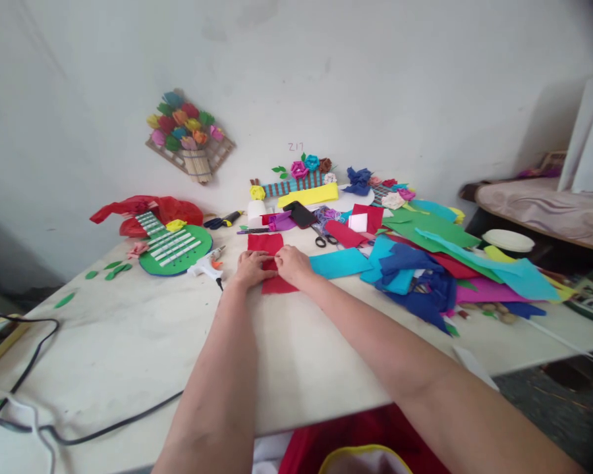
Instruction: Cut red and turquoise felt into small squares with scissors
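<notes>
A piece of red crepe paper (265,243) lies flat on the table in front of me. My left hand (251,268) is closed at its left side, fingers bent onto the paper. Close beside it, my right hand (292,264) pinches the middle of the same paper, fingertips together. The paper's lower part shows below both hands. To the right, a strip of turquoise paper (340,263) runs out from under my right wrist. A white glue gun (206,266) lies just left of my left hand.
A green board (197,242) with white strips sits at the left. Black-handled scissors (326,241), a phone (300,214) and pens (253,231) lie beyond my hands. Piled coloured paper (418,276) covers the right side. A black cable (123,416) crosses the front left.
</notes>
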`<action>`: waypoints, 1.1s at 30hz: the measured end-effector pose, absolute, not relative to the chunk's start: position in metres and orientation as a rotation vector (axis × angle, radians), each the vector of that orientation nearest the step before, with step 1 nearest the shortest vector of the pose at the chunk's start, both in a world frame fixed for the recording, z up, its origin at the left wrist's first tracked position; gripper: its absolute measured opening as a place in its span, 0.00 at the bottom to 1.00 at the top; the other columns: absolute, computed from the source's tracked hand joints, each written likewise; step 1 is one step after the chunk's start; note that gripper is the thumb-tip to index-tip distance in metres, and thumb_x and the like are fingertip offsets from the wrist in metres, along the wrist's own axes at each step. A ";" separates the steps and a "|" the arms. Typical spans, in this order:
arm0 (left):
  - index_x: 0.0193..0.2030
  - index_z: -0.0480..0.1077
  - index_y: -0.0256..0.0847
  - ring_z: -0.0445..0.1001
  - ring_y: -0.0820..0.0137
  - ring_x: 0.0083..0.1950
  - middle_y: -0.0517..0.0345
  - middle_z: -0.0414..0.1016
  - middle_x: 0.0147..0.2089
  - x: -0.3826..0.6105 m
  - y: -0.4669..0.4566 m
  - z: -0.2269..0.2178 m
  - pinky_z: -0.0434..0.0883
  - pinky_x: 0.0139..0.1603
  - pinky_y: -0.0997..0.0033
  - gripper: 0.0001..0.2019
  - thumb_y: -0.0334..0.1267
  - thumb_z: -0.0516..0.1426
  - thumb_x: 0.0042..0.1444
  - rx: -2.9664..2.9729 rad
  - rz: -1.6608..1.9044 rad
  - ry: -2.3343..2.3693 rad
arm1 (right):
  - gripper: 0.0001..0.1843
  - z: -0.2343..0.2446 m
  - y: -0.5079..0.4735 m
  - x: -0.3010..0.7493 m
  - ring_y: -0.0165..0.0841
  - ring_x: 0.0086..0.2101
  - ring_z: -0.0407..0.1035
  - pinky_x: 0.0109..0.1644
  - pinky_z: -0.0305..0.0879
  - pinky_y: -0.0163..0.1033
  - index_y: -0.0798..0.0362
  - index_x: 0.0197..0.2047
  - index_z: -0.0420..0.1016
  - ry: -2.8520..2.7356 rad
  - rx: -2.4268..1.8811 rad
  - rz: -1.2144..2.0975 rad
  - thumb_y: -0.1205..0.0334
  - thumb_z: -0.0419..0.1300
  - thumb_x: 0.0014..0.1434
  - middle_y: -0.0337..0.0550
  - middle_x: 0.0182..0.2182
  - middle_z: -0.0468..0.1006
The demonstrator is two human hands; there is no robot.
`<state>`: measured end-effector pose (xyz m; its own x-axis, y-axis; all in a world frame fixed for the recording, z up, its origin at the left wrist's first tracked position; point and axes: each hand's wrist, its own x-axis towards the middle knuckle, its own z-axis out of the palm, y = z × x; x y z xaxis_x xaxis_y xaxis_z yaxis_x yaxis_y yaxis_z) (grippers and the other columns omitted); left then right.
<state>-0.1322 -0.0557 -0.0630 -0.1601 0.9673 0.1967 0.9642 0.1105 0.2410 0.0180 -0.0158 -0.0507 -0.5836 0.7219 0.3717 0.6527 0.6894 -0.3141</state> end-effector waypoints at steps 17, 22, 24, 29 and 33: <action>0.66 0.48 0.54 0.27 0.52 0.69 0.58 0.37 0.71 -0.125 -0.054 -0.066 0.37 0.64 0.45 0.39 0.43 0.56 0.47 1.706 0.328 2.562 | 0.41 -0.064 -0.020 0.019 0.33 0.65 0.33 0.66 0.29 0.42 0.63 0.68 0.37 -2.800 -0.936 0.505 0.42 0.30 0.61 0.45 0.67 0.39; 0.68 0.41 0.54 0.22 0.52 0.68 0.59 0.32 0.71 -0.127 -0.048 -0.069 0.36 0.64 0.45 0.44 0.47 0.58 0.45 1.622 0.285 2.576 | 0.39 -0.065 -0.016 0.026 0.31 0.65 0.29 0.66 0.26 0.44 0.62 0.68 0.36 -2.871 -0.886 0.477 0.45 0.29 0.61 0.43 0.67 0.37; 0.68 0.40 0.51 0.22 0.51 0.68 0.56 0.31 0.71 -0.127 -0.049 -0.065 0.37 0.63 0.44 0.46 0.50 0.58 0.44 1.622 0.247 2.543 | 0.37 -0.068 -0.015 0.028 0.33 0.65 0.29 0.65 0.24 0.47 0.60 0.68 0.37 -2.849 -0.931 0.385 0.47 0.30 0.62 0.43 0.67 0.38; 0.68 0.42 0.47 0.25 0.48 0.68 0.49 0.35 0.70 -0.125 -0.056 -0.058 0.41 0.62 0.41 0.46 0.53 0.57 0.44 1.683 0.259 2.484 | 0.35 -0.071 -0.016 0.030 0.37 0.65 0.32 0.65 0.27 0.52 0.56 0.68 0.40 -2.819 -1.038 0.334 0.47 0.33 0.62 0.43 0.67 0.38; 0.67 0.46 0.51 0.28 0.52 0.69 0.56 0.41 0.70 -0.126 -0.060 -0.058 0.42 0.62 0.43 0.37 0.51 0.53 0.50 1.672 0.438 2.474 | 0.35 -0.069 -0.018 0.031 0.39 0.65 0.33 0.64 0.28 0.52 0.54 0.67 0.43 -2.832 -1.026 0.318 0.46 0.35 0.62 0.44 0.67 0.39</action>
<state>-0.1258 -0.0595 -0.0578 -0.3807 0.9228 0.0589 0.8869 0.3464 0.3056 0.0306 -0.0181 -0.0687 -0.7650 0.6432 0.0346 0.6194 0.7493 -0.2343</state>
